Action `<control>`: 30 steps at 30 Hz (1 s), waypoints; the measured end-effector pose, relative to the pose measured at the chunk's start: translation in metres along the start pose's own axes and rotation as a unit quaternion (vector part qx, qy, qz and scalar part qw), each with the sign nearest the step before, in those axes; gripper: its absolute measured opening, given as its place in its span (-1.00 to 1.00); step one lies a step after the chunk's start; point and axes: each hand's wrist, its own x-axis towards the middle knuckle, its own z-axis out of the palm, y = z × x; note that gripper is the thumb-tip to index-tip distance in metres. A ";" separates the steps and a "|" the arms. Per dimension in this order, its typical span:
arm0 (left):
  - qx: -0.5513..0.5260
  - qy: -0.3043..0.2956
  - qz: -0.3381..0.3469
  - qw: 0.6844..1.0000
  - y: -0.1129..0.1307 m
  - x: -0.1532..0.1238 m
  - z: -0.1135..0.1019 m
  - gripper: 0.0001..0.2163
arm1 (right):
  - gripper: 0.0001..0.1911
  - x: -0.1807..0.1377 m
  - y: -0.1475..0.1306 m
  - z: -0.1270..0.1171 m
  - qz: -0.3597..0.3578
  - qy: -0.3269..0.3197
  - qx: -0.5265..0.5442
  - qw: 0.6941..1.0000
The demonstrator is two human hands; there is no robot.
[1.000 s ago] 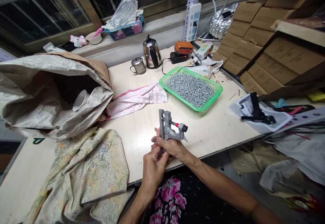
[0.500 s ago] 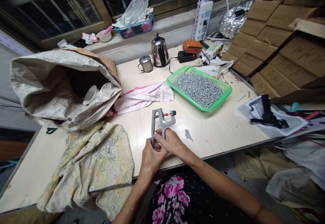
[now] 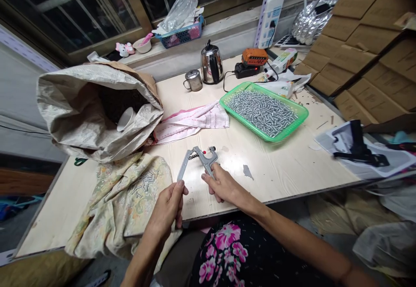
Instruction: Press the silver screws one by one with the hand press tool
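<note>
A pair of grey hand-press pliers point(image 3: 205, 160), with a coil spring, a red tip and a C-shaped jaw, is held over the near part of the table with its handles spread wide. My left hand point(image 3: 167, 204) pinches the end of its left handle between thumb and fingers. Wrapped round the other handle is my right hand point(image 3: 222, 183). No workpiece can be made out in the jaw. Left of my left hand, several small metal pins point(image 3: 146, 181) lie on a patterned cloth point(image 3: 120, 209). Many similar pins fill a green plastic basket point(image 3: 282, 138) beyond my right hand.
An open sack point(image 3: 68, 100) with a white cup point(image 3: 126, 119) in it stands at the left. Behind are a pink-striped towel point(image 3: 195, 123), a metal mug point(image 3: 194, 81), a kettle point(image 3: 211, 63) and an orange battery point(image 3: 254, 56). Cardboard boxes point(image 3: 360, 48) are stacked right.
The pliers' handles have swung from nearly together to wide apart. My left hand has moved left and down with its handle, away from my right hand. The view has shifted slightly.
</note>
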 end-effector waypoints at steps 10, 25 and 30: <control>-0.155 0.005 -0.008 0.988 0.008 -0.006 -0.029 -0.52 | -0.65 0.028 0.008 -0.075 -0.180 0.154 -0.368 0.899; -0.182 0.022 -0.029 0.983 -0.021 -0.005 -0.027 -0.50 | -0.77 0.129 -0.011 -0.088 -0.299 0.045 -0.655 0.693; -0.190 0.015 -0.028 0.981 -0.026 -0.004 -0.026 -0.50 | -0.72 0.085 -0.047 -0.126 -0.265 0.204 -0.640 0.692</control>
